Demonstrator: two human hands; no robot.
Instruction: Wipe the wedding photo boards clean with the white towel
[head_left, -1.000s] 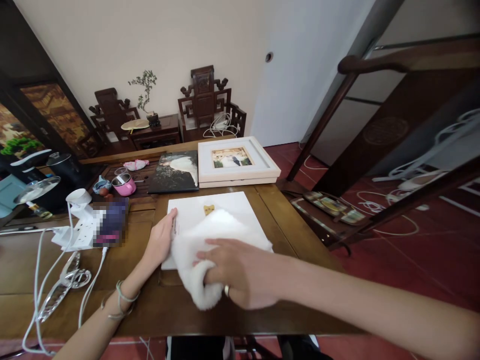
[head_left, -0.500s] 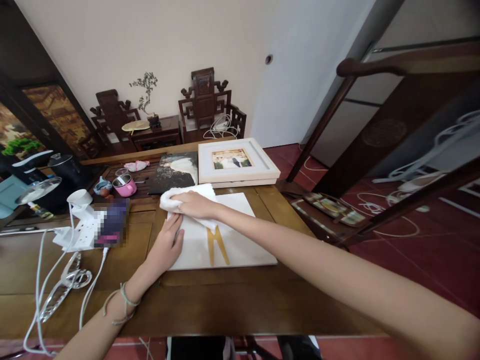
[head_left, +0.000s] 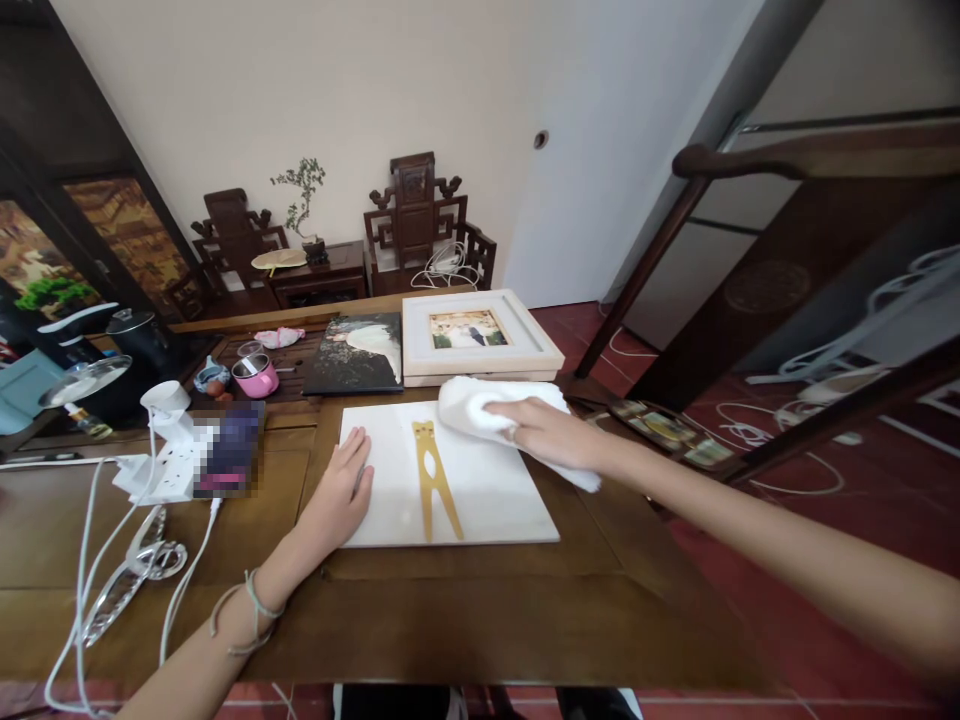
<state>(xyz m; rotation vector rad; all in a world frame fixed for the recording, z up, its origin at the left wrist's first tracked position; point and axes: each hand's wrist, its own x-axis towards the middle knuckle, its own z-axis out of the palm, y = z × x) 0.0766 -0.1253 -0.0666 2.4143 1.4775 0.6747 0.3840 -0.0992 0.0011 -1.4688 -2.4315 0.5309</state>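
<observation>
A flat white board lies on the wooden table, with a gold cat-shaped piece that has two long legs on its middle. My left hand rests flat on the board's left edge, fingers stretched out, holding nothing. In my right hand is a bunched white cloth, over the board's upper right corner. Part of the cloth hangs past the board's right edge. The fingers of that hand are closed on the cloth.
Behind the board are a white picture frame and a dark photo panel. To the left stand a pink mug, a white power strip with cables and a silver hair clip. A wooden chair is at right.
My right hand has swept the white cloth from the board's upper left to its upper right corner, uncovering the top of the gold piece. My left hand stays on the left edge.
</observation>
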